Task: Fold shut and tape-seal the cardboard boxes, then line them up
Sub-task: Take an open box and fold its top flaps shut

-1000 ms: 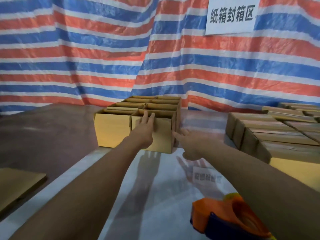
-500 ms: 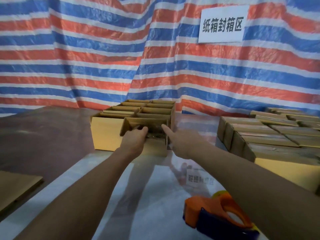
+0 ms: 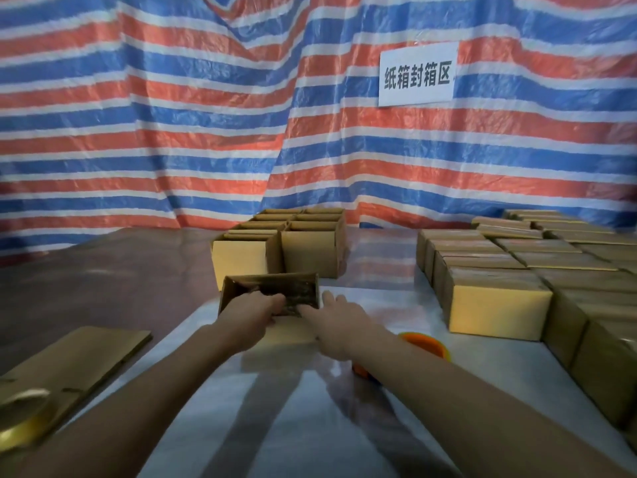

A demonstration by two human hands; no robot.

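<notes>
An open cardboard box (image 3: 303,288) sits on the table in front of me, tipped toward me so its dark inside shows. My left hand (image 3: 250,313) grips its near rim, fingers curled over the edge into the opening. At the box's right corner my right hand (image 3: 336,322) holds the rim, thumb inside and fingers along the outer side. Behind it stands a block of open boxes (image 3: 306,251). Rows of closed boxes (image 3: 496,305) fill the right side. An orange tape dispenser (image 3: 425,343) lies behind my right forearm, mostly hidden.
Flattened cardboard (image 3: 79,360) lies at the left near the table edge, with a roll of tape (image 3: 20,412) at the lower left. A striped tarp with a white sign (image 3: 417,75) hangs behind. Clear plastic sheet (image 3: 275,426) covers the table's middle.
Both hands have pulled one open box out of the block and toward me, tipping its opening my way. The view has pulled back and swung left.
</notes>
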